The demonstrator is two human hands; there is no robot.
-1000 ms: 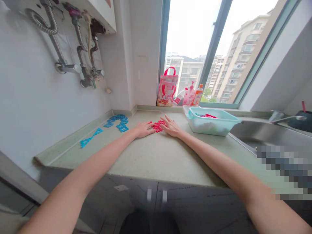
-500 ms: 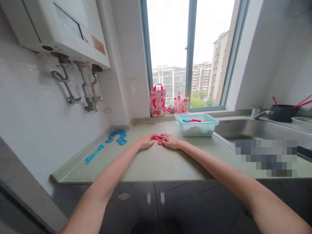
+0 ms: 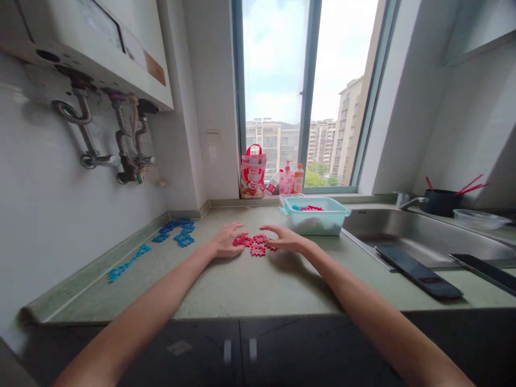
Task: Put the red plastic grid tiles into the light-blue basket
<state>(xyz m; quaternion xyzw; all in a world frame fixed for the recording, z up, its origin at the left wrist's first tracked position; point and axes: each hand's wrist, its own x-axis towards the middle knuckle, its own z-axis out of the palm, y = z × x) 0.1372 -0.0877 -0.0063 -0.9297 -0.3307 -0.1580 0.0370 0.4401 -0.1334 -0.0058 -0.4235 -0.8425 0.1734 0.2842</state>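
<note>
Several red toothed pieces (image 3: 258, 250) lie in a small group on the counter, between the two hands. My left hand (image 3: 228, 240) is at the left side of the group, fingers spread, its fingertips over or touching the leftmost red piece. At the right side is my right hand (image 3: 283, 238), with thumb and fingers apart around the rightmost piece, which it partly hides. Whether it touches that piece is unclear. Neither hand grips anything that I can see. Blue pieces (image 3: 183, 236) form a curved chain to the left, and a lighter blue strip (image 3: 128, 263) lies nearer the wall.
A mint-green tub (image 3: 318, 221) holding red and blue pieces stands behind my right hand. Right of it are the steel sink (image 3: 387, 226) and a dark flat slab (image 3: 419, 272) at its front edge. A red bag (image 3: 253, 174) and bottles stand by the window.
The view has shifted slightly. Both hands have moved apart, and their fingers have lifted and spread, showing more of the red pieces between them.
</note>
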